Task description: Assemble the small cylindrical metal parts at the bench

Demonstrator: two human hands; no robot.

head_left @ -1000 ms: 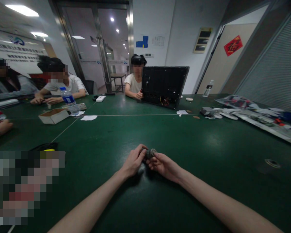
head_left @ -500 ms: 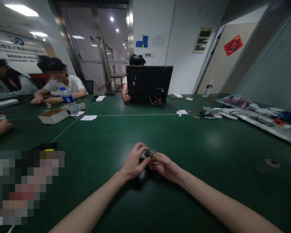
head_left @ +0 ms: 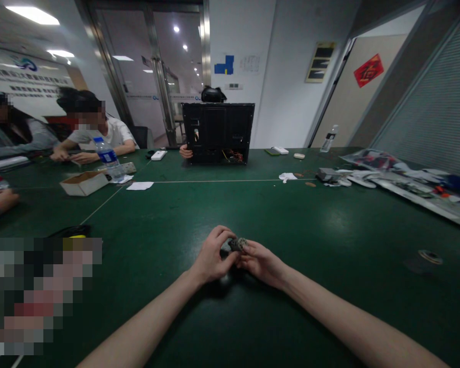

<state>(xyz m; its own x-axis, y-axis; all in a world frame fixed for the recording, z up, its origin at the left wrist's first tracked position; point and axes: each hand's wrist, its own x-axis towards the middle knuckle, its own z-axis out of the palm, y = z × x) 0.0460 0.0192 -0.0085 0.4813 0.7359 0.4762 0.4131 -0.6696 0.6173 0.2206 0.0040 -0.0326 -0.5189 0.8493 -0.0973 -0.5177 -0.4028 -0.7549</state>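
Between my two hands, just above the green table (head_left: pixel 199 204), is a small dark grey, knobbly, roughly cylindrical part (head_left: pixel 237 245); its exact kind is too small to make out. My left hand (head_left: pixel 212 256) curls around its left side, thumb below and fingers above. From the right, my right hand (head_left: pixel 263 263) pinches its end between thumb and fingers. My fingers cover part of the piece. Both forearms reach in from the bottom of the view.
Across the table a person's hand (head_left: pixel 186 151) holds a large black panel (head_left: pixel 218 130) with wires. Left are an open box (head_left: pixel 85 184), a water bottle (head_left: pixel 106 153) and other people. To the right lie a tape-like roll (head_left: pixel 429 258) and a cluttered white board (head_left: pixel 425 197).
The black panel across the table has shifted left, together with the person's hand holding it. My hands stay almost in place, while the small part is turned slightly between my fingers.
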